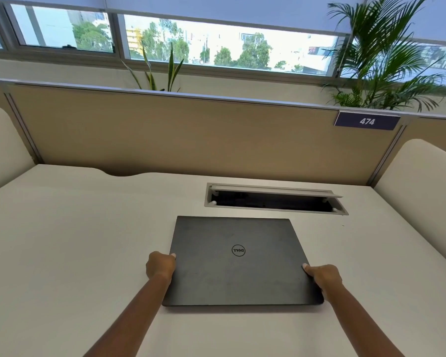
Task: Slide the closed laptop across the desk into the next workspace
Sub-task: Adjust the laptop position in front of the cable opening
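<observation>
A closed dark grey laptop lies flat on the white desk, its round logo facing up. My left hand grips its left edge, thumb on the lid. On the other side, my right hand holds the right edge, thumb also on top. Both forearms reach in from the bottom of the view.
Just behind the laptop is an open cable tray set into the desk. A tan partition with a "474" label closes the back. Low white dividers stand at the left and right. Plants rise behind the partition.
</observation>
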`<control>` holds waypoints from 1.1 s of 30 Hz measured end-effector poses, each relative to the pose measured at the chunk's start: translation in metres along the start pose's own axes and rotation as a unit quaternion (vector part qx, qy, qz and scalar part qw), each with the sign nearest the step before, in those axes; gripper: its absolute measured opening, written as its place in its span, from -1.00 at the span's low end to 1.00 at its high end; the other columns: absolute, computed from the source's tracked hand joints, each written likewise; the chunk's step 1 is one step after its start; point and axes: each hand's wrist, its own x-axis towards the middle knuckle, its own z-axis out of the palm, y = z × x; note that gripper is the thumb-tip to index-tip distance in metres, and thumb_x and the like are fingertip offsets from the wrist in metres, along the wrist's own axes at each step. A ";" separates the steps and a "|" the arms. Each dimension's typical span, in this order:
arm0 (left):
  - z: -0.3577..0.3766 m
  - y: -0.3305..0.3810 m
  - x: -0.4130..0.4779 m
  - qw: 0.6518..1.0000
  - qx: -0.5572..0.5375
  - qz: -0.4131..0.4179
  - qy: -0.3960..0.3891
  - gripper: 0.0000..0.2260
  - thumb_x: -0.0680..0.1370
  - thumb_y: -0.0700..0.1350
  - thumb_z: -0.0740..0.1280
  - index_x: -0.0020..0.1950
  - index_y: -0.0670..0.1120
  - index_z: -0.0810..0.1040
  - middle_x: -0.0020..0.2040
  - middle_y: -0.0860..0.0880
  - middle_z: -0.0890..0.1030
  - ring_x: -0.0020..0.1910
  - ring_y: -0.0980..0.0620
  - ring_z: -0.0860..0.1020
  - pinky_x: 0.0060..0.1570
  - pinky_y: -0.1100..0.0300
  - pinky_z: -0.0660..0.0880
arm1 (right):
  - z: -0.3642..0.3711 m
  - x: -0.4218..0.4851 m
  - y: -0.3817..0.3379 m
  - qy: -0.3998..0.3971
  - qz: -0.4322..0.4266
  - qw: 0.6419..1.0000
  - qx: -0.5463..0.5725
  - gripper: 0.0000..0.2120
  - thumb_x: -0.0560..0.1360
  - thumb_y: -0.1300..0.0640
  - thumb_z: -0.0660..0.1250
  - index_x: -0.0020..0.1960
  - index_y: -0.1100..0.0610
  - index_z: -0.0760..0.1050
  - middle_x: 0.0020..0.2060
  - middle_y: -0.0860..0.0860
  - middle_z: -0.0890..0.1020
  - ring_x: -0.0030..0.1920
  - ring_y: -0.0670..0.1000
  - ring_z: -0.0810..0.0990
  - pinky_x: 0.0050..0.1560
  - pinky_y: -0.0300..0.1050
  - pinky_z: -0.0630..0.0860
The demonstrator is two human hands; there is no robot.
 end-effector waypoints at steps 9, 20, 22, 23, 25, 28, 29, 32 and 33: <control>-0.008 -0.009 0.000 0.991 0.063 0.113 -0.019 -0.50 0.56 -0.22 0.26 -0.57 -0.13 0.19 -0.54 -0.09 0.29 -0.49 -0.05 0.30 -0.26 0.16 0.27 | -0.006 -0.010 0.004 -0.003 -0.056 0.998 -0.042 -0.61 0.52 0.14 0.32 -0.43 0.27 0.40 -0.30 0.17 0.50 -0.19 0.16 0.44 -0.09 -0.02 0.35; -0.027 -0.023 -0.011 0.992 0.078 0.077 -0.060 -0.65 0.51 -0.16 0.36 -0.42 -0.29 0.42 0.04 -0.44 0.61 0.10 -0.35 0.56 0.13 -0.08 0.48 | -0.002 -0.015 0.003 0.003 -0.046 0.995 -0.092 -0.55 0.50 0.13 0.34 -0.48 0.19 0.24 -0.39 0.11 0.42 -0.18 0.14 0.40 -0.14 -0.10 0.29; -0.028 -0.022 -0.014 0.995 0.065 0.059 -0.052 -0.73 0.49 -0.17 0.39 -0.13 -0.42 0.54 0.08 -0.41 0.61 0.11 -0.34 0.56 0.12 -0.06 0.49 | -0.003 -0.017 0.006 -0.003 -0.030 0.998 -0.063 -0.62 0.48 0.19 0.36 -0.44 0.24 0.30 -0.30 0.16 0.46 -0.16 0.15 0.41 -0.14 -0.09 0.29; -0.027 -0.022 -0.014 0.996 0.064 0.048 -0.046 -0.70 0.48 -0.17 0.40 -0.03 -0.44 0.54 0.09 -0.40 0.61 0.12 -0.33 0.55 0.12 -0.06 0.48 | -0.003 -0.018 0.008 -0.004 -0.022 0.999 -0.043 -0.69 0.48 0.22 0.36 -0.37 0.29 0.36 -0.24 0.19 0.47 -0.14 0.16 0.41 -0.14 -0.07 0.31; -0.026 -0.021 -0.014 0.997 0.062 0.040 -0.032 -0.67 0.48 -0.19 0.40 0.06 -0.45 0.52 0.10 -0.39 0.60 0.13 -0.33 0.54 0.12 -0.05 0.48 | -0.002 -0.022 0.014 -0.005 -0.014 1.000 -0.020 -0.80 0.48 0.25 0.35 -0.24 0.35 0.42 -0.17 0.22 0.49 -0.11 0.17 0.43 -0.13 -0.05 0.33; -0.027 -0.018 -0.016 0.997 0.061 0.034 -0.021 -0.69 0.49 -0.20 0.39 0.05 -0.45 0.53 0.09 -0.39 0.61 0.12 -0.33 0.54 0.10 -0.05 0.48 | 0.001 -0.020 0.024 -0.015 -0.039 0.999 -0.020 -0.71 0.49 0.26 0.34 -0.39 0.28 0.41 -0.25 0.17 0.49 -0.17 0.14 0.41 -0.14 -0.08 0.29; -0.028 -0.018 -0.016 0.997 0.058 0.034 -0.022 -0.70 0.49 -0.20 0.39 0.03 -0.45 0.54 0.08 -0.39 0.61 0.11 -0.33 0.55 0.09 -0.05 0.48 | 0.001 -0.020 0.026 -0.012 -0.048 0.999 -0.022 -0.65 0.49 0.27 0.34 -0.45 0.24 0.39 -0.30 0.15 0.48 -0.20 0.13 0.41 -0.15 -0.09 0.28; -0.029 -0.021 -0.018 0.997 0.049 0.052 -0.032 -0.75 0.50 -0.20 0.37 -0.27 -0.37 0.57 -0.15 -0.34 0.62 0.01 -0.32 0.57 0.06 -0.04 0.49 | 0.000 -0.022 0.026 -0.006 -0.074 0.997 -0.038 -0.54 0.51 0.26 0.31 -0.53 0.14 0.25 -0.46 0.08 0.37 -0.38 0.07 0.31 -0.29 -0.12 0.20; -0.029 -0.023 -0.017 0.996 0.050 0.059 -0.032 -0.66 0.51 -0.19 0.36 -0.45 -0.28 0.49 -0.31 -0.27 0.57 -0.08 -0.29 0.56 0.03 -0.02 0.50 | -0.001 -0.026 0.027 -0.005 -0.083 0.995 -0.048 -0.51 0.52 0.25 0.29 -0.53 0.11 0.19 -0.50 0.06 0.31 -0.43 0.05 0.24 -0.34 -0.12 0.14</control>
